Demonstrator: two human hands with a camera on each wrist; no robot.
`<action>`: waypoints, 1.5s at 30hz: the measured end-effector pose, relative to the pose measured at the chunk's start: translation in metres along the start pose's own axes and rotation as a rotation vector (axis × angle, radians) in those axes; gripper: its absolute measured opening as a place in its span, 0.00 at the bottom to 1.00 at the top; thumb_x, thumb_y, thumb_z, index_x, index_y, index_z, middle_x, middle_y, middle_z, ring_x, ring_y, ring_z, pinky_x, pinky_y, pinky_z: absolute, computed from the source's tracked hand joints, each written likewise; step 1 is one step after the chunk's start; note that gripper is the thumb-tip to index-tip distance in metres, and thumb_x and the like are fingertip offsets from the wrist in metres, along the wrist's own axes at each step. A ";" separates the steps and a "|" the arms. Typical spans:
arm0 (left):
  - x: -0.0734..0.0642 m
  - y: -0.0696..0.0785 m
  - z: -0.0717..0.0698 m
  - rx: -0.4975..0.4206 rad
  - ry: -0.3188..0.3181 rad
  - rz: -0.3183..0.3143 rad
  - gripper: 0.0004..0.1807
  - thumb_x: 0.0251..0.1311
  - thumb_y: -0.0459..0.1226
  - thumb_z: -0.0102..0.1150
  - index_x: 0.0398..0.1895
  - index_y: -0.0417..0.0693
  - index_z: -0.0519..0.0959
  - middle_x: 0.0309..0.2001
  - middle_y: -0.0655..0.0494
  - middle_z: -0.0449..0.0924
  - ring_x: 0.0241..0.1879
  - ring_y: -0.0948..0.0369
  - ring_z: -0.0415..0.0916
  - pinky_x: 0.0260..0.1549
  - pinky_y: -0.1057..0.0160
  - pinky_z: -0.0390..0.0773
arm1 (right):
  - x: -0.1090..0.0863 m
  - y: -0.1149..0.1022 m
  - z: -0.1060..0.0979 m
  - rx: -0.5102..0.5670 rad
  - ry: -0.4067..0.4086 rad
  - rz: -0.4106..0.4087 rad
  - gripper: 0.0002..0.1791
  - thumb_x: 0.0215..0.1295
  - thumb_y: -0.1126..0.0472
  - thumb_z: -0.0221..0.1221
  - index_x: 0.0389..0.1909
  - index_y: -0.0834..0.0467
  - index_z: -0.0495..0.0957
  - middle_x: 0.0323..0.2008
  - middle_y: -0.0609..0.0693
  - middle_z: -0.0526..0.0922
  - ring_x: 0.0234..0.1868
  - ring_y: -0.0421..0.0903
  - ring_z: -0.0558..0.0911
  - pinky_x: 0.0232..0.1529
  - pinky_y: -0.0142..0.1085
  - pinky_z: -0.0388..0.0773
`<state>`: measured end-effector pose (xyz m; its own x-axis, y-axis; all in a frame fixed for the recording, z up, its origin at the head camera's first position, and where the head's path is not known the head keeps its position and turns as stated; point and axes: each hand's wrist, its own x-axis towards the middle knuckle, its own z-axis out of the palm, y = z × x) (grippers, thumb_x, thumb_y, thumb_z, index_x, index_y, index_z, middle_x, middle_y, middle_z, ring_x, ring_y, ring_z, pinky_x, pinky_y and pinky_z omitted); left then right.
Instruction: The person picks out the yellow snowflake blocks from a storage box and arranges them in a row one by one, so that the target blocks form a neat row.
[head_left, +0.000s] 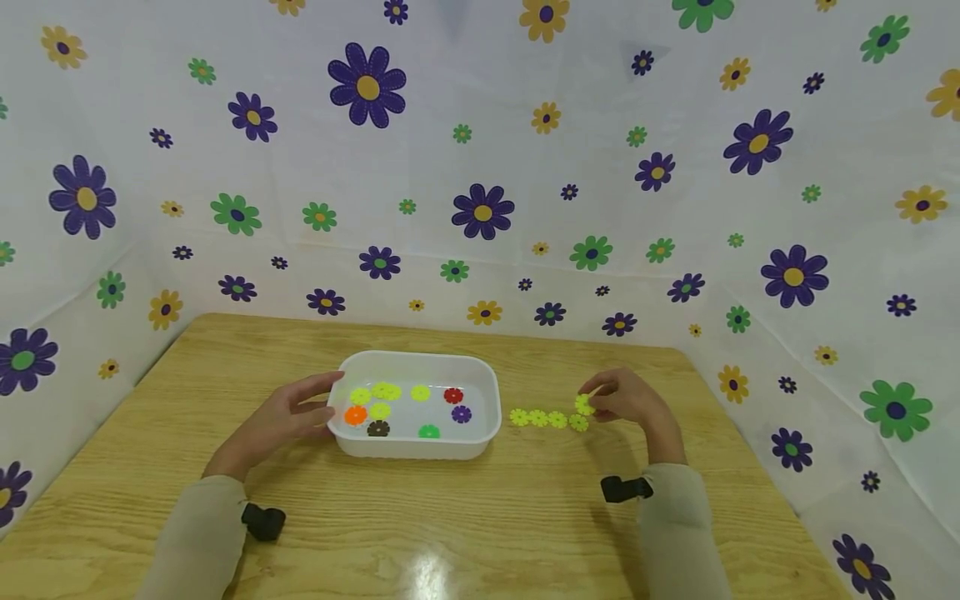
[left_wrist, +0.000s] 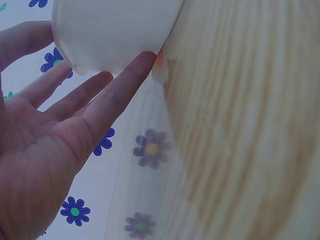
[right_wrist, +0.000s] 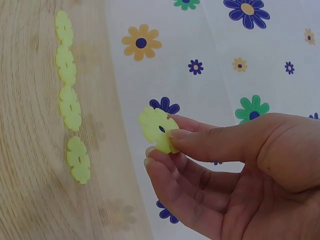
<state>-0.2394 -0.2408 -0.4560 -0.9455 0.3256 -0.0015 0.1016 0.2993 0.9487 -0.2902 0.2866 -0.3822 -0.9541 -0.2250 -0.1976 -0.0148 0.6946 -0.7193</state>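
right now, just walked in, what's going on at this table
A person's right hand pinches a yellow flower-shaped piece, held above the table near the right-hand end of a row of four similar yellow pieces. The left hand touches the left end of a white tray. Inside the tray are more yellow pieces, plus orange, brown, green, purple and red ones.

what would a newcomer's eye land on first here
Probably the white tray on the wooden table, holding colourful discs, with the left hand touching its left end. Next, the row of four yellow discs right of it, and another yellow disc pinched in the right hand. Behind stands a flower-printed backdrop.
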 end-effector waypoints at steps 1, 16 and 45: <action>0.000 0.000 0.000 -0.002 0.000 0.000 0.37 0.73 0.40 0.59 0.81 0.47 0.58 0.81 0.36 0.52 0.73 0.31 0.64 0.58 0.51 0.85 | 0.000 0.001 -0.001 0.000 0.002 0.002 0.14 0.72 0.72 0.57 0.55 0.74 0.79 0.45 0.69 0.85 0.35 0.48 0.87 0.45 0.47 0.90; 0.000 -0.001 0.000 0.000 0.005 0.006 0.37 0.73 0.40 0.59 0.81 0.47 0.58 0.81 0.36 0.52 0.73 0.31 0.64 0.57 0.52 0.85 | 0.003 0.020 -0.003 -0.016 0.028 0.080 0.14 0.71 0.72 0.56 0.54 0.73 0.80 0.43 0.67 0.86 0.34 0.47 0.86 0.42 0.44 0.90; 0.001 0.000 0.000 0.001 -0.005 -0.006 0.37 0.73 0.41 0.59 0.81 0.46 0.58 0.82 0.36 0.51 0.74 0.31 0.63 0.59 0.50 0.84 | 0.008 0.048 -0.007 -0.038 0.038 0.197 0.14 0.71 0.69 0.58 0.54 0.70 0.81 0.42 0.61 0.86 0.35 0.46 0.84 0.40 0.40 0.88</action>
<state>-0.2402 -0.2403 -0.4560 -0.9446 0.3281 -0.0084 0.0964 0.3018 0.9485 -0.3004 0.3232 -0.4139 -0.9504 -0.0567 -0.3059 0.1624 0.7483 -0.6431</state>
